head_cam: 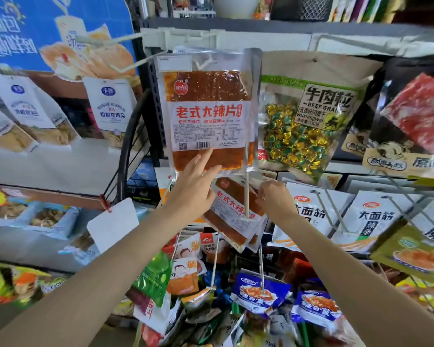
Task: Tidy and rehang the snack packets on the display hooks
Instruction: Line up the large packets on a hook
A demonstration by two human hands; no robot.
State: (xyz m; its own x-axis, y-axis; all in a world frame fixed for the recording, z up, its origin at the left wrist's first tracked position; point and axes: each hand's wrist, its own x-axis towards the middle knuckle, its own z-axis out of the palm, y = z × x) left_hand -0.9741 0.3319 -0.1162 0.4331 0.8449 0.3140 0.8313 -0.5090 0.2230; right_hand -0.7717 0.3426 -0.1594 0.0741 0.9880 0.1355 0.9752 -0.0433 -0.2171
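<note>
Rehanging step: my left hand (194, 186), fingers straight, steadies the upper spicy packet (207, 111) hanging on its hook, while my right hand (273, 196) pinches the lower packets (233, 211); next, I judge, thread their holes onto a hook.

Bright, even light — edges warped, blurred

Spicy strip packet (207, 111): red "老式大辣片". Right of it, kraft beef pouch (321, 106): "牛肉粒", "BEEF", "wuxiangwei". Below that pouch, white packets (372, 216): "大面筋".
</note>
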